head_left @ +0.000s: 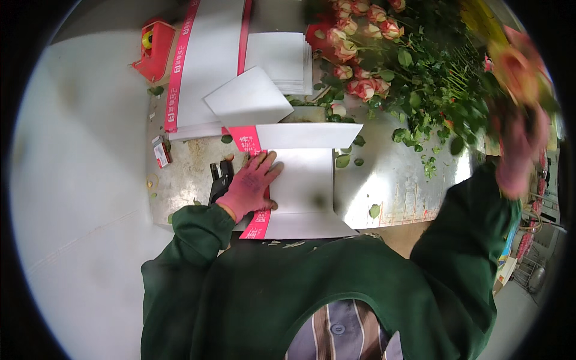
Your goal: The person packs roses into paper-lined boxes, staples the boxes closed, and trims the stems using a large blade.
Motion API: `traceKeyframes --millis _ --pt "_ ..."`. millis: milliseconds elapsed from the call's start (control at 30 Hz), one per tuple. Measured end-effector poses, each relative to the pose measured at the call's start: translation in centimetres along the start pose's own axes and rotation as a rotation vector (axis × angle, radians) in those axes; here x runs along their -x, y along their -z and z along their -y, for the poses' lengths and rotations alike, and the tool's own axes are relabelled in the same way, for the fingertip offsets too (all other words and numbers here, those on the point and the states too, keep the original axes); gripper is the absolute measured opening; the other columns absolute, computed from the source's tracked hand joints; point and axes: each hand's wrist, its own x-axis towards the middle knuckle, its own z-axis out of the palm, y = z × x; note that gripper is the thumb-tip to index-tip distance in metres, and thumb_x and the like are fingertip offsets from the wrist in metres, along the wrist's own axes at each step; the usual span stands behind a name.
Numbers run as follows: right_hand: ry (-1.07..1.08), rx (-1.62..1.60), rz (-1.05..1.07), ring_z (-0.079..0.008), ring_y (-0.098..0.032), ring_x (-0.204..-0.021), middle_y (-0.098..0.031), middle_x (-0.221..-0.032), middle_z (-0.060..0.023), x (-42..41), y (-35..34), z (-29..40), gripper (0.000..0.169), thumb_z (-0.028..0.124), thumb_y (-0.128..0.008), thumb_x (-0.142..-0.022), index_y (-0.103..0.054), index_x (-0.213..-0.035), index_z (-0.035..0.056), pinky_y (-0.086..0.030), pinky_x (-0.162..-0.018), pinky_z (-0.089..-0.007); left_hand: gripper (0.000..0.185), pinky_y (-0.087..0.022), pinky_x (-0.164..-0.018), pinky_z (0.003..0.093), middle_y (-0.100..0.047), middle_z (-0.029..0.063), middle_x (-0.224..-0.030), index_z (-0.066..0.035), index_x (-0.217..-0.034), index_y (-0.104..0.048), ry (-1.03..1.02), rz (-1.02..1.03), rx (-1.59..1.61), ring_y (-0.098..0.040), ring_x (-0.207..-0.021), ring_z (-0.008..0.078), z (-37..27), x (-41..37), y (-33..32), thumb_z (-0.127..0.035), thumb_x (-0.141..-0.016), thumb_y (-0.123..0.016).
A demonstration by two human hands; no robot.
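Observation:
My left hand (249,186), in a pink work glove, lies flat with spread fingers on a folded white wrapping sheet (301,180). The sheet has a red printed band (261,220) along its left side, and its upper and lower flaps stand angled. A black stapler (220,180) lies beside that wrist, partly behind the glove. At the far right my right hand (522,148), gloved in pink too, is raised and blurred by motion. A pink-edged rose (517,72), equally blurred, shows just above it in its grip; the stem is hard to make out.
Cut roses (355,45) with leafy stems (432,90) cover the back right of the metal table (400,180). Farther back are stacked white sheets (276,58), a loose card (249,96) and long red-edged sheets (207,67). At left sit a red tape dispenser (155,49) and a small box (161,152).

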Motion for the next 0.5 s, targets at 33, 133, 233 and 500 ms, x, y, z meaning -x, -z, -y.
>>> traceKeyframes --millis 33,133,233,500 --pt "0.050 -0.043 0.132 -0.0265 -0.056 -0.084 -0.054 -0.099 -0.0108 0.8 -0.2 2.8 0.015 0.015 -0.063 -0.075 -0.061 -0.088 0.0098 -0.048 -0.070 -0.0361 0.090 -0.025 -0.108 0.0430 -0.029 0.0149 -0.141 -0.010 -0.131 -0.043 0.018 -0.039 0.025 -0.023 -0.133 0.0353 -0.2 0.3 -0.2 -0.036 -0.052 -0.079" --pt "0.198 0.125 0.732 -0.0261 -0.057 -0.079 -0.053 -0.100 -0.0100 4.0 -4.4 6.3 0.014 0.010 -0.062 -0.073 -0.060 -0.086 0.0086 -0.049 -0.063 -0.0360 0.090 -0.028 -0.107 0.0430 -0.031 0.0154 -0.139 -0.009 -0.131 -0.044 0.038 -0.056 -0.004 -0.025 -0.131 0.0367 -0.1 0.6 -0.4 -0.036 -0.052 -0.079" --pt "0.205 0.176 0.976 -0.0263 -0.057 -0.076 -0.053 -0.089 -0.0084 12.1 -11.5 1.2 0.012 0.017 -0.060 -0.076 -0.057 -0.084 0.0085 -0.048 -0.061 -0.0368 0.090 -0.026 -0.108 0.0413 -0.027 0.0128 -0.143 -0.014 -0.135 -0.039 0.010 -0.045 -0.085 -0.022 -0.133 0.0341 0.1 0.4 -0.6 -0.037 -0.057 -0.079" --pt "0.171 0.231 1.342 -0.0277 -0.060 -0.086 -0.058 -0.095 -0.0085 21.3 -22.0 -5.5 0.036 0.042 -0.053 -0.078 -0.065 -0.083 0.0090 -0.048 -0.073 -0.0402 0.038 -0.044 -0.087 0.0368 -0.055 0.0109 -0.110 -0.006 -0.102 -0.060 -0.192 -0.134 0.412 -0.052 -0.104 0.0289 1.6 1.2 0.7 -0.014 -0.066 -0.069"
